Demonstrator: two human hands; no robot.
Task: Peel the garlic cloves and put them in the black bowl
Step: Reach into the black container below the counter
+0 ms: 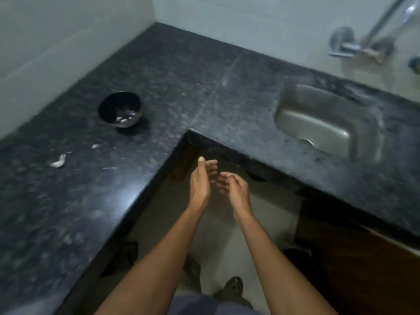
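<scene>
The black bowl [120,109] stands on the dark granite counter [181,83] at the left, with a few pale garlic pieces lying in its bottom. Bits of white garlic skin [58,162] lie on the counter nearer to me, with a smaller scrap [95,146] beyond them. My left hand [201,180] and my right hand [234,187] hang in front of the counter's inner corner, over the floor, palms facing each other and a small gap between them. Their fingers are relaxed and loosely bent. I see nothing held in either hand.
A steel sink [329,123] is set into the counter at the right, with a wall tap [350,45] above it. White tiled walls back the L-shaped counter. Wooden cabinet fronts [363,269] stand under it, and my sandalled foot [234,286] is on the floor.
</scene>
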